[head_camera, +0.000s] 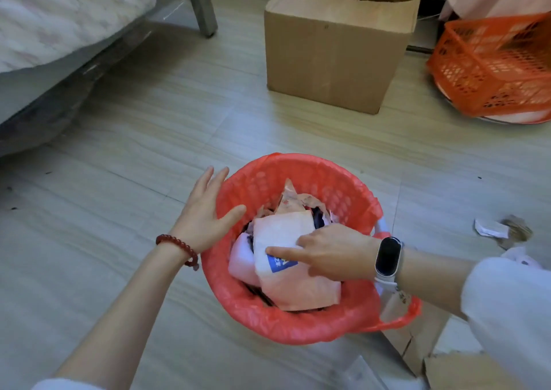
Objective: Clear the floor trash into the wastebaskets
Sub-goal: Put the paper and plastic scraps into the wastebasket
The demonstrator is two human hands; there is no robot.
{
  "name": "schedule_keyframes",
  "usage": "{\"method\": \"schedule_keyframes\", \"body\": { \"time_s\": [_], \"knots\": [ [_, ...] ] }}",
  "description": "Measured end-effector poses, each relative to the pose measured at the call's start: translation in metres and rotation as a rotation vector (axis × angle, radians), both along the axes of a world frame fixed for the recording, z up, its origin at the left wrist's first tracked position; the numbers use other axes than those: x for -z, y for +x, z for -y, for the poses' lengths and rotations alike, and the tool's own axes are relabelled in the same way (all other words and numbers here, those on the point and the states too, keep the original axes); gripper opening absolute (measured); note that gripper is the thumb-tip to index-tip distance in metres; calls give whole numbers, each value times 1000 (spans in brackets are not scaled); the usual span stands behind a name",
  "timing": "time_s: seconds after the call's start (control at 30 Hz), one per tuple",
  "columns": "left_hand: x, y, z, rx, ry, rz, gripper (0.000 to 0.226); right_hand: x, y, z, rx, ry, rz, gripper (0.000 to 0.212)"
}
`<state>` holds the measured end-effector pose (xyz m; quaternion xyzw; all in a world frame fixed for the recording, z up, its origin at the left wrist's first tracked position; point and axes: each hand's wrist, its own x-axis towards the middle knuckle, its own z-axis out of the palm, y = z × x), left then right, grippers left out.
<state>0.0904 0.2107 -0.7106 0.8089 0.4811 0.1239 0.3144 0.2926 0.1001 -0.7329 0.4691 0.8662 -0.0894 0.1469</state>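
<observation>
A round wastebasket lined with a red plastic bag point(343, 193) stands on the floor in front of me, filled with crumpled wrappers. On top lies a white packet with a blue label point(281, 236). My right hand point(331, 254) reaches into the basket and presses on that packet, fingers curled and the index finger extended across the label. My left hand point(205, 207) rests open against the basket's left rim, fingers spread. A scrap of white paper point(490, 228) and a brownish crumpled piece point(517, 230) lie on the floor to the right.
A cardboard box point(337, 55) stands ahead. An orange mesh basket point(495, 64) sits tilted at the far right. A bed with a grey leg point(202, 5) fills the upper left. Flattened cardboard point(465, 368) lies at the lower right.
</observation>
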Motion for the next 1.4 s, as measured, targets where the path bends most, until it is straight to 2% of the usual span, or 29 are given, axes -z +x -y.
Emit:
{"method": "schedule_keyframes", "body": {
  "time_s": [0.17,0.3,0.4,0.57,0.63,0.73,0.83,0.97,1.07,1.17,1.23,1.3,1.4],
  "knots": [
    [30,9,-5,-197,34,76,53,43,-23,-8,-21,-87,121,76],
    [38,7,-5,-208,64,119,52,79,-34,-13,-36,-117,268,71],
    [40,8,-5,-213,65,93,51,84,-36,-15,27,-180,274,74],
    [31,12,-7,-166,67,32,52,48,-26,-6,258,-315,123,87],
    [28,12,-5,-154,65,11,53,29,-22,-3,260,-294,44,78],
    [25,11,2,-185,69,-63,53,-4,-16,3,250,-207,-107,52],
    [12,22,6,-211,182,-176,51,-38,4,12,407,-65,-339,39],
    [-16,72,16,-98,260,-28,43,-67,59,27,649,225,-611,30],
    [-31,128,39,66,263,93,36,-62,112,50,948,304,-748,28],
    [-33,190,72,278,233,137,33,-32,168,81,1141,273,-622,30],
    [-26,232,97,425,184,101,34,-3,198,104,1204,196,-495,32],
    [-8,270,122,547,129,-53,36,32,219,127,1190,59,-337,38],
    [32,318,156,654,103,-420,39,86,238,156,1035,-184,-127,56]
  ]
}}
